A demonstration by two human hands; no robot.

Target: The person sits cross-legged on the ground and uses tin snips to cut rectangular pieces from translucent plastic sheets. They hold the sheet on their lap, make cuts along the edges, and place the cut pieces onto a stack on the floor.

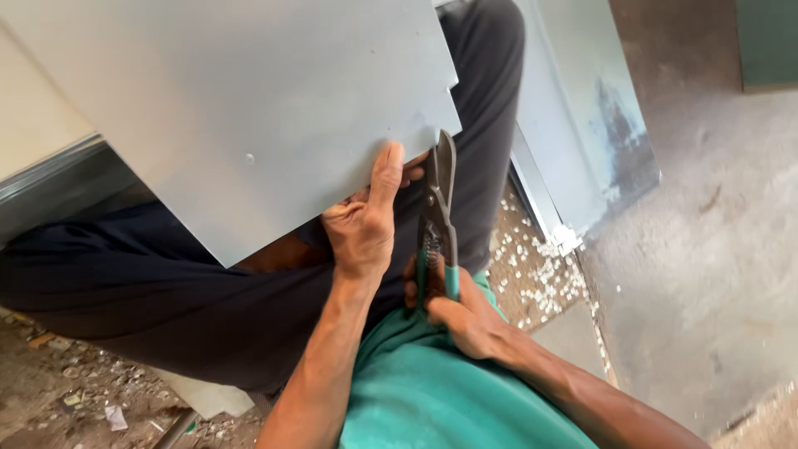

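One metal sheet (241, 100), one snips (438, 224), two hands (362, 229).

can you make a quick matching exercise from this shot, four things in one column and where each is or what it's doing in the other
Things:
1. left hand
2. right hand
3. grey metal sheet
4. small pale offcuts

Places or states:
a. scattered on the floor at right
b. squeezing the green-handled snips
c. resting across the person's lap
d. thumb pressed on the sheet's lower edge

Pairs: 1-d, 2-b, 3-c, 4-a
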